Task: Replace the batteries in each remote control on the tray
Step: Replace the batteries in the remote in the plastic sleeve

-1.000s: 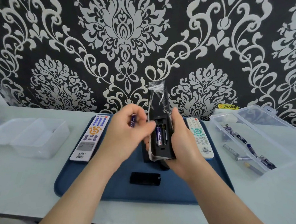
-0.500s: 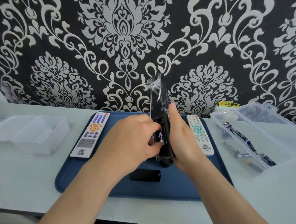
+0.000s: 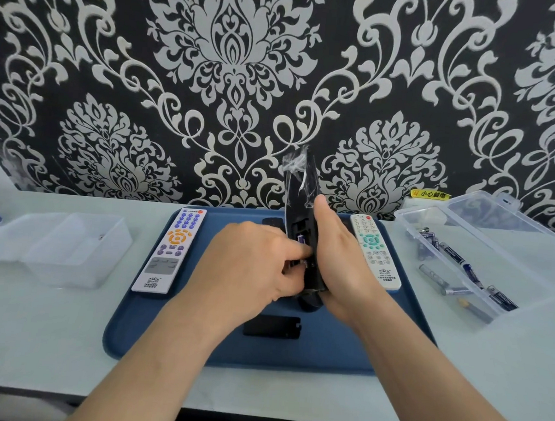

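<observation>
While the right hand (image 3: 342,257) props a black remote (image 3: 304,232) upright above the blue tray (image 3: 168,340), its fingers curled round the casing's right side w/ thumb along the edge, the left hand (image 3: 249,267) works at the open battery bay, fingers (image 3: 299,252) bunched and pressing a purple battery (image 3: 301,239) into its slot. Whether a second cell already sits beneath those fingers can't be told; they cover most of the bay.

To seat the cell well, judging by this pose: push the spring end in first, then roll the other end down w/ one fingertip, keeping the right-hand grip firm so the casing doesn't twist. Polarity marks aren't legible here, so check them before closing.

The remote is slim, glossy black, still partly in crumpled clear plastic wrap (image 3: 294,165) that bunches above the right fingers. Its back cover (image 3: 272,325), a flat black rectangle, lies on the tray just below both wrists, not yet refitted. A white remote w/ purple and orange buttons (image 3: 168,252) lies well left of the left fingers; another white remote w/ teal buttons (image 3: 373,250) lies just right of the right hand. Spare batteries sit in a clear box (image 3: 463,256) further right on the surface (image 3: 31,331).
</observation>
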The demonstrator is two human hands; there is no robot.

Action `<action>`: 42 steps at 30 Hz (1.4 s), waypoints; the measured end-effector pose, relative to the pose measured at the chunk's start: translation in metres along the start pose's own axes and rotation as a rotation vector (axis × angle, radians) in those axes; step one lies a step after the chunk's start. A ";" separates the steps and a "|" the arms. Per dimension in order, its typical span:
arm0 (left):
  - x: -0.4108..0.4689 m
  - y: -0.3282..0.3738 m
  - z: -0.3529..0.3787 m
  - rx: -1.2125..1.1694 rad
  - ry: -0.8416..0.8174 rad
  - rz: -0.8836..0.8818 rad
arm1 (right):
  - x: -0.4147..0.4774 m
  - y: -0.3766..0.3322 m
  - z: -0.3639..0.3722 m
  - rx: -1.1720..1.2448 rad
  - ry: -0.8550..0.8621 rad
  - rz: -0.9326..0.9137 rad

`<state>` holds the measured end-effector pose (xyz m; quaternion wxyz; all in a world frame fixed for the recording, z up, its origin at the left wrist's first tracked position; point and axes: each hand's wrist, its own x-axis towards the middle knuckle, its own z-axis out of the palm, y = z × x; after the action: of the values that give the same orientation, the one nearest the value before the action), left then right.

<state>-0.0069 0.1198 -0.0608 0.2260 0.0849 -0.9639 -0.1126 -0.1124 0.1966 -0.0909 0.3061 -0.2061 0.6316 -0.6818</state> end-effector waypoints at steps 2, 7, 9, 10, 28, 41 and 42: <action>0.001 -0.001 0.003 0.011 0.025 0.028 | 0.001 0.000 -0.002 0.006 0.000 0.010; 0.002 0.000 0.007 0.018 0.077 0.080 | 0.003 -0.003 -0.005 0.025 0.029 0.033; 0.002 0.000 0.008 0.026 0.098 0.088 | 0.003 -0.003 -0.006 0.040 0.040 0.046; 0.002 0.000 0.009 0.033 0.107 0.086 | 0.003 -0.004 -0.007 0.055 0.047 0.050; 0.006 0.003 -0.001 -0.337 0.110 -0.301 | -0.007 -0.013 0.000 0.103 0.083 -0.140; 0.000 -0.009 -0.044 -1.420 0.415 -0.592 | -0.023 -0.056 0.048 0.316 -0.108 -0.097; -0.002 -0.013 -0.045 -1.533 0.418 -0.607 | -0.022 -0.056 0.050 0.329 -0.108 -0.091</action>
<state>0.0167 0.0999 -0.0253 0.3543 0.1822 -0.4949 -0.7722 -0.0720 0.1754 -0.0278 0.3381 -0.2179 0.4844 -0.7769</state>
